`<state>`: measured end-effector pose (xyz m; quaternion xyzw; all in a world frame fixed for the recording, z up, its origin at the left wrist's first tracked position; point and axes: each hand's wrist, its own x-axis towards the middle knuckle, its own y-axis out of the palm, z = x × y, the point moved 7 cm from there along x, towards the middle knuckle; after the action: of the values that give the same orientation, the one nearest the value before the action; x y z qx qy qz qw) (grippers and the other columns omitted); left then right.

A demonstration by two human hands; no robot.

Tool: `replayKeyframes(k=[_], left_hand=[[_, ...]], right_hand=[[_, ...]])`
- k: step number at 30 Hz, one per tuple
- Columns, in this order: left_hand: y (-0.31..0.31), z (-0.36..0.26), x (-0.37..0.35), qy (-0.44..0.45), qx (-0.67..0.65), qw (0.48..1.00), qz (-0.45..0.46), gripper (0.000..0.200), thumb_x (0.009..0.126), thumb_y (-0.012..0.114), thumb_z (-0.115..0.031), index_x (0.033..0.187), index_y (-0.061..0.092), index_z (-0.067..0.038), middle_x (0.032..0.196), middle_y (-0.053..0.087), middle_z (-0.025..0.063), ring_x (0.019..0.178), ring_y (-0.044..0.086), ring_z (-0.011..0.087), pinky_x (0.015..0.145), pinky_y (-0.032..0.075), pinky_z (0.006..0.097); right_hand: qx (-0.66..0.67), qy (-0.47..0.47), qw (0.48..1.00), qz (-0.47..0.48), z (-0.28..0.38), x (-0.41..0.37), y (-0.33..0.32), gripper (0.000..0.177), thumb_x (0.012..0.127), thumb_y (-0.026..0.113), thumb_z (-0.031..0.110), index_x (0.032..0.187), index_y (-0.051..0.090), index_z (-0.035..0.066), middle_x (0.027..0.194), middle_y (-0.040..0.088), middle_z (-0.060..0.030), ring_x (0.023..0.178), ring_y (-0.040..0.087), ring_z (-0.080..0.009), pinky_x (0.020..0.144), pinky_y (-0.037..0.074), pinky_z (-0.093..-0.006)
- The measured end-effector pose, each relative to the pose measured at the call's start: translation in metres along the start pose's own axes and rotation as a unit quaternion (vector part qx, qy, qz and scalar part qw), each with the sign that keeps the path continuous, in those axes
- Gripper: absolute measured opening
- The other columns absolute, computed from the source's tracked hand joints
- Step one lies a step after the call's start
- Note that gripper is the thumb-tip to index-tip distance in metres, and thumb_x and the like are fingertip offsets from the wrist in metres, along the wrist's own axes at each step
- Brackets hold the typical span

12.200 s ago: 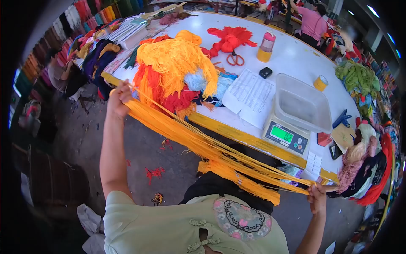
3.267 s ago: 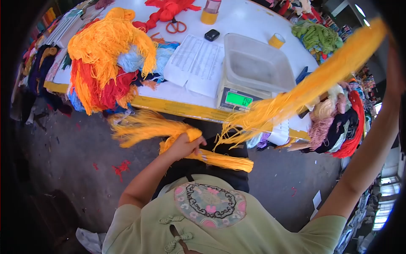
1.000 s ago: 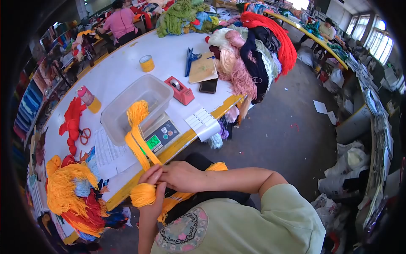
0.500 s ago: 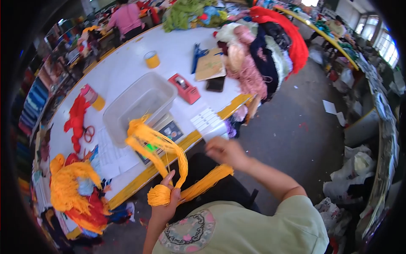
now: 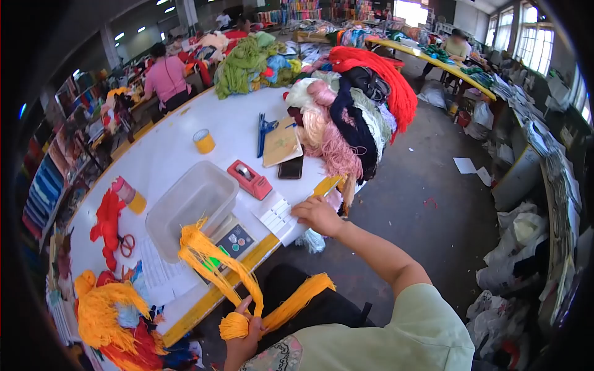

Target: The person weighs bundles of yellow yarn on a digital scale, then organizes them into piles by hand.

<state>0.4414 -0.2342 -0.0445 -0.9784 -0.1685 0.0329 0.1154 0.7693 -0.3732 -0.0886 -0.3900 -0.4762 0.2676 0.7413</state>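
The left hand (image 5: 245, 339) is low in the view, close to the body, and it is closed firmly around the wound end of a yellow yarn skein (image 5: 235, 324). From this fist one loop of the skein rises up in front of the weighing scale (image 5: 234, 240), and a loose tail falls to the right over the dark lap. The right hand (image 5: 317, 215) is stretched out to the table edge (image 5: 213, 297). It is loosely open and grips nothing, and its fingertips rest on a row of white label strips (image 5: 276, 216). If there is any print on the strips, it is too small to read. The scale has a green display, but the yarn covers most of it, so no digits can be read. A clear plastic tub (image 5: 192, 207) stands on the scale. The printed sheet (image 5: 158, 272) beside it has rows of text too fine to read. Just behind the strips lie a red tape dispenser (image 5: 249, 179) and a dark phone (image 5: 291, 167).
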Motion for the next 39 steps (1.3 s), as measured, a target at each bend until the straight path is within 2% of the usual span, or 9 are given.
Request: replayKeyframes(k=[4, 7, 11, 14, 29, 32, 35, 37, 39], left_hand=[[-0.002, 0.009, -0.001, 0.034, 0.015, 0.999, 0.005, 0.049, 0.094, 0.053, 0.000, 0.141, 0.041, 0.004, 0.072, 0.057, 0.0038, 0.065, 0.059, 0.0107, 0.066, 0.049, 0.0240], [-0.002, 0.015, -0.003, -0.005, -0.022, 1.000, -0.004, 0.049, 0.092, 0.056, -0.002, 0.139, 0.045, 0.003, 0.072, 0.055, 0.0028, 0.067, 0.059, 0.0100, 0.066, 0.048, 0.0244], [-0.002, 0.013, -0.006, 0.007, 0.006, 1.000, -0.003, 0.047, 0.092, 0.056, -0.002, 0.138, 0.046, 0.003, 0.072, 0.056, 0.0027, 0.066, 0.059, 0.0098, 0.066, 0.048, 0.0237], [-0.002, 0.009, -0.006, 0.016, 0.027, 0.999, -0.004, 0.044, 0.092, 0.055, 0.000, 0.136, 0.047, 0.004, 0.071, 0.057, 0.0027, 0.064, 0.058, 0.0095, 0.065, 0.046, 0.0221], [-0.004, 0.011, -0.006, -0.014, 0.002, 1.000, -0.016, 0.045, 0.094, 0.057, -0.004, 0.137, 0.048, 0.001, 0.076, 0.057, 0.0026, 0.067, 0.058, 0.0096, 0.064, 0.047, 0.0234], [-0.013, 0.014, -0.007, -0.012, -0.007, 1.000, -0.027, 0.046, 0.093, 0.058, -0.004, 0.138, 0.047, 0.001, 0.080, 0.056, 0.0033, 0.069, 0.059, 0.0098, 0.065, 0.048, 0.0235], [-0.016, 0.013, -0.007, -0.044, -0.024, 0.998, -0.024, 0.049, 0.092, 0.059, -0.004, 0.139, 0.045, 0.000, 0.085, 0.056, 0.0046, 0.072, 0.059, 0.0109, 0.068, 0.049, 0.0251], [-0.014, 0.022, -0.005, -0.045, -0.018, 0.999, -0.011, 0.053, 0.091, 0.061, -0.006, 0.141, 0.043, 0.000, 0.088, 0.056, 0.0058, 0.079, 0.061, 0.0143, 0.074, 0.050, 0.0282], [-0.009, 0.024, -0.004, -0.014, 0.103, 0.993, 0.048, 0.058, 0.090, 0.063, -0.009, 0.143, 0.041, 0.000, 0.091, 0.057, 0.0067, 0.088, 0.061, 0.0186, 0.082, 0.048, 0.0312]], right_hand=[[-0.003, 0.008, 1.000, 0.018, -0.003, 0.000, 0.006, 0.026, 0.079, 0.071, 0.020, 0.105, 0.067, 0.019, 0.108, 0.066, 0.0032, 0.106, 0.058, -0.0198, 0.092, 0.039, -0.0395], [0.007, 0.026, 0.999, 0.034, 0.000, 0.000, 0.003, 0.026, 0.080, 0.071, 0.020, 0.105, 0.067, 0.018, 0.109, 0.066, 0.0024, 0.108, 0.057, -0.0203, 0.094, 0.038, -0.0388], [-0.006, -0.035, 0.999, -0.036, 0.012, 0.004, -0.007, 0.030, 0.080, 0.072, 0.019, 0.110, 0.067, 0.015, 0.117, 0.065, -0.0007, 0.115, 0.056, -0.0207, 0.098, 0.036, -0.0391], [0.039, -0.013, 0.999, 0.030, -0.001, 0.003, 0.009, 0.032, 0.081, 0.072, 0.019, 0.112, 0.066, 0.015, 0.118, 0.066, -0.0002, 0.115, 0.057, -0.0198, 0.100, 0.036, -0.0400], [0.057, 0.004, 0.991, -0.123, 0.018, -0.022, -0.005, 0.025, 0.080, 0.072, 0.017, 0.101, 0.061, 0.011, 0.102, 0.068, -0.0054, 0.094, 0.064, -0.0263, 0.085, 0.044, -0.0367], [-0.019, 0.021, 0.984, -0.174, 0.048, -0.022, -0.037, 0.018, 0.081, 0.071, 0.016, 0.094, 0.059, 0.012, 0.098, 0.068, -0.0035, 0.092, 0.064, -0.0248, 0.086, 0.043, -0.0383], [0.150, 0.014, 0.988, 0.015, 0.086, -0.013, -0.021, 0.013, 0.082, 0.068, 0.016, 0.091, 0.059, 0.013, 0.096, 0.067, -0.0009, 0.092, 0.062, -0.0231, 0.090, 0.040, -0.0405], [0.244, -0.161, 0.952, 0.096, 0.155, -0.006, -0.028, 0.009, 0.081, 0.066, 0.015, 0.088, 0.060, 0.014, 0.099, 0.067, 0.0007, 0.094, 0.061, -0.0212, 0.096, 0.035, -0.0452], [0.120, -0.297, 0.932, 0.171, 0.216, -0.008, -0.039, 0.006, 0.080, 0.064, 0.015, 0.085, 0.061, 0.014, 0.097, 0.066, 0.0014, 0.095, 0.061, -0.0195, 0.102, 0.030, -0.0483]])
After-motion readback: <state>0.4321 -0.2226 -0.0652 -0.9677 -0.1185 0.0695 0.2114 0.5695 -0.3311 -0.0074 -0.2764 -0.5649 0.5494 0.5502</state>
